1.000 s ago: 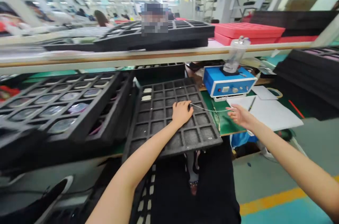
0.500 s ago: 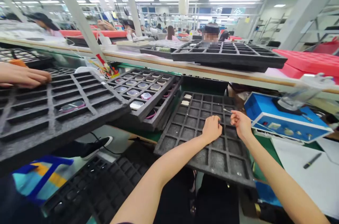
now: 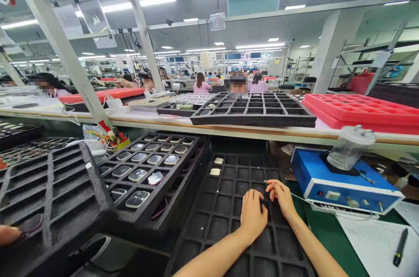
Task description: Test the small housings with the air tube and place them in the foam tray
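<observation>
My left hand [image 3: 253,217] is over the middle of a black foam tray [image 3: 220,228], its fingers curled down toward the thumb. A small dark bit shows between thumb and fingers, too hidden to name. Just right of it, my right hand [image 3: 280,198] pinches a slim pen-like tool [image 3: 266,181] whose thin tip points left. A pale cord runs from near this hand toward the blue box [image 3: 347,187]. Two cream-coloured pieces [image 3: 215,172] sit in the tray's far left pockets.
Left stands a stack of foam trays holding watch-like parts with glossy faces [image 3: 137,199]. Another person's fingertip [image 3: 9,234] touches a tilted tray [image 3: 75,200] at far left. A shelf [image 3: 248,132] crosses ahead, bearing red trays [image 3: 360,111]. A pen [image 3: 400,247] lies on paper at right.
The view has tilted up, so the trays and my hands sit lower in it. The other person's hand has shifted down to the front of the tilted tray. My right hand keeps the pen-like tool.
</observation>
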`<state>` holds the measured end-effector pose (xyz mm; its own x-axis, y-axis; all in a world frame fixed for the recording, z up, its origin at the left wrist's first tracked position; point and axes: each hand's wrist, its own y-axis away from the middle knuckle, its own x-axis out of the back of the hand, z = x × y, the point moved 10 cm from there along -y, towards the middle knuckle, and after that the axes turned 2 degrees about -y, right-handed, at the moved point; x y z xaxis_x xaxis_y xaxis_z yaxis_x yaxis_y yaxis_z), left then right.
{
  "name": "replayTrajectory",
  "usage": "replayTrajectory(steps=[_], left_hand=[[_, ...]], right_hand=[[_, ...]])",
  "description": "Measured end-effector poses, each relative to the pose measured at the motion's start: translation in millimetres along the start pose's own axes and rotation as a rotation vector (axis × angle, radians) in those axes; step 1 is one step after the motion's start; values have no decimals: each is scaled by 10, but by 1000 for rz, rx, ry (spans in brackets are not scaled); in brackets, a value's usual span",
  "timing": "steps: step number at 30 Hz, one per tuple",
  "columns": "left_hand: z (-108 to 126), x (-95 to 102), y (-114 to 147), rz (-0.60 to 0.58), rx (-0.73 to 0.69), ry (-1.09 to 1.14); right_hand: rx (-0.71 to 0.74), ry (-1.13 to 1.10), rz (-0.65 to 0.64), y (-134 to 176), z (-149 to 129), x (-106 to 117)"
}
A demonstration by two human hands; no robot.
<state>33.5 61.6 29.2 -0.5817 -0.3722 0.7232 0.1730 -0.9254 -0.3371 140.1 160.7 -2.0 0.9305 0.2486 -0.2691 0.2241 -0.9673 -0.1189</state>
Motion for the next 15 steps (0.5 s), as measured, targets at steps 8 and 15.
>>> replayTrajectory(steps=[8, 15], left_hand=[[473, 667, -165, 234, -163, 62], [610, 3084, -1399, 528, 173, -411]], right_hand=[[15, 52, -37, -61, 61, -46], [9, 136, -48, -65, 68, -75]])
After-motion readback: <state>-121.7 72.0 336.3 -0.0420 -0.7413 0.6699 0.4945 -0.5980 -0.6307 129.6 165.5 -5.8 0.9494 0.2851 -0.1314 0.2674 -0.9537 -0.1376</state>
